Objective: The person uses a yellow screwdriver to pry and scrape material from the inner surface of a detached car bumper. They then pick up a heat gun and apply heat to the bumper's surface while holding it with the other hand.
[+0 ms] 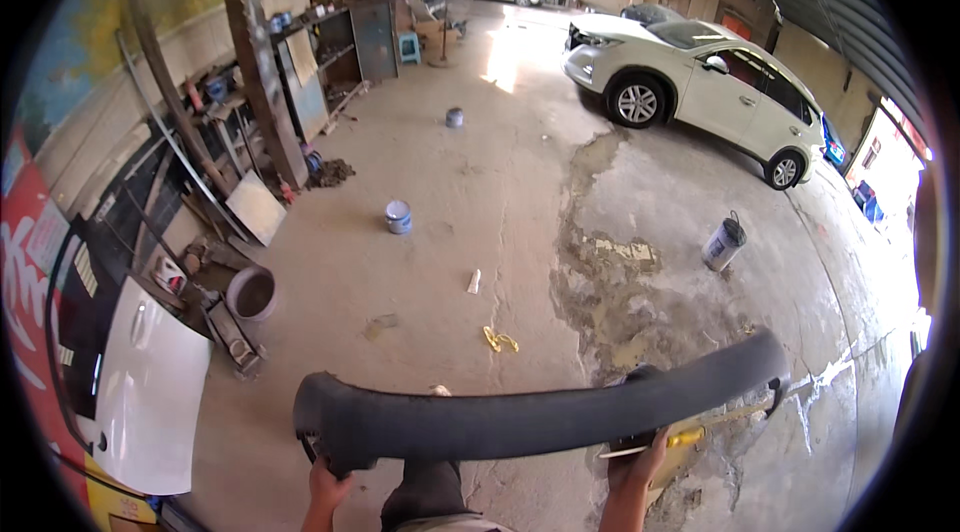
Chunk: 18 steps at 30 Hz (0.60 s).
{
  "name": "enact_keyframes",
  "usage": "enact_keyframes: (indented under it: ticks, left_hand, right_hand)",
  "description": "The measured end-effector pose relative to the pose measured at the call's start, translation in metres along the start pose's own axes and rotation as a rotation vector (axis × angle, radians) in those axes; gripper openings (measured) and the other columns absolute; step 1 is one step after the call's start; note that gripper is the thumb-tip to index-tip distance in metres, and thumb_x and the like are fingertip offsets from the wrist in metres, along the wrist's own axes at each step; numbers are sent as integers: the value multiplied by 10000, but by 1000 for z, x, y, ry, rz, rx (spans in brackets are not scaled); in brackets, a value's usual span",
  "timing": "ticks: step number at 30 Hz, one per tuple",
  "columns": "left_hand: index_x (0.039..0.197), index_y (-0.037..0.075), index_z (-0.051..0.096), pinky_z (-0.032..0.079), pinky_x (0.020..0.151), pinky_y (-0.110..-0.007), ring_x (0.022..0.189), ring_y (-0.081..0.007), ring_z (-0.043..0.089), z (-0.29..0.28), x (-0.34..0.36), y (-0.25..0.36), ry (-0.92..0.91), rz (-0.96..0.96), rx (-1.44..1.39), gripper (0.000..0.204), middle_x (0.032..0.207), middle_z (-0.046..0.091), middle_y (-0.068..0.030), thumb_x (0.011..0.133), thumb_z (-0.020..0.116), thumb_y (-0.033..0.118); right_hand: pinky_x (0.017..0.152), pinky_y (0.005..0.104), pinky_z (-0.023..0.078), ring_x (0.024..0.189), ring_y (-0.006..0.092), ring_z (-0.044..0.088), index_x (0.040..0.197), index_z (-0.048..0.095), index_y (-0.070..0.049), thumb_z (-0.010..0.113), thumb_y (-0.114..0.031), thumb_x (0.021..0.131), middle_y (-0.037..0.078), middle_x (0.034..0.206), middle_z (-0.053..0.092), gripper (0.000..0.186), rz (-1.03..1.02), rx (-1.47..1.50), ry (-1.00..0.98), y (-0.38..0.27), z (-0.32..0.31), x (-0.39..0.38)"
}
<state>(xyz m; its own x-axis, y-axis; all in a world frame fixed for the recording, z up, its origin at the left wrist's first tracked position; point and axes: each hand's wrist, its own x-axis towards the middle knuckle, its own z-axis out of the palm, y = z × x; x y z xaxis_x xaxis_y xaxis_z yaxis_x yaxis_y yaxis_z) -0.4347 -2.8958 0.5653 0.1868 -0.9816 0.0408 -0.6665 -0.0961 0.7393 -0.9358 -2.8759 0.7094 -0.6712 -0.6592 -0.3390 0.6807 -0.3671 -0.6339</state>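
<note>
A long, curved, dark grey plastic car bumper piece (520, 422) stretches crosswise in front of my body. My left hand (325, 487) grips its lower edge near the left end, with part of the fingers behind it. Under the right half, my right hand (640, 467) is closed around a screwdriver (686, 437) with a yellow handle, its thin shaft pointing left. That same hand touches the bumper's lower edge from below; some of its fingers are hidden. My dark-clothed leg (425, 492) shows beneath the piece.
Cans (398, 217) stand on the concrete floor, along with a black-topped bucket (724, 242) on the right. Yellow strips (500, 339) lie ahead. A white car door (155, 387) and a grey bucket (251, 293) are at left. A white car (700, 82) is parked at far right.
</note>
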Motion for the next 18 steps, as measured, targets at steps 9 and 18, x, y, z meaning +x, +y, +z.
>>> enact_keyframes:
  ticks: [9, 18]
  left_hand:
    - [979, -9, 591, 491, 763, -454, 896, -409, 610, 87, 296, 85, -162, -117, 64, 484, 931, 628, -231, 601, 760, 241]
    - [969, 30, 614, 493, 764, -447, 890, -390, 613, 185, 593, 194, -146, -75, 300, 425, 909, 638, -186, 608, 762, 199]
  right_hand:
    - [945, 455, 382, 1145, 250, 469, 1302, 473, -139, 425, -532, 945, 55, 1293, 490, 533, 17, -102, 120, 67, 169, 244]
    - [919, 457, 447, 1118, 283, 514, 1279, 476, -111, 380, -462, 983, 77, 1251, 526, 469, 44, 29, 67, 135, 303, 518]
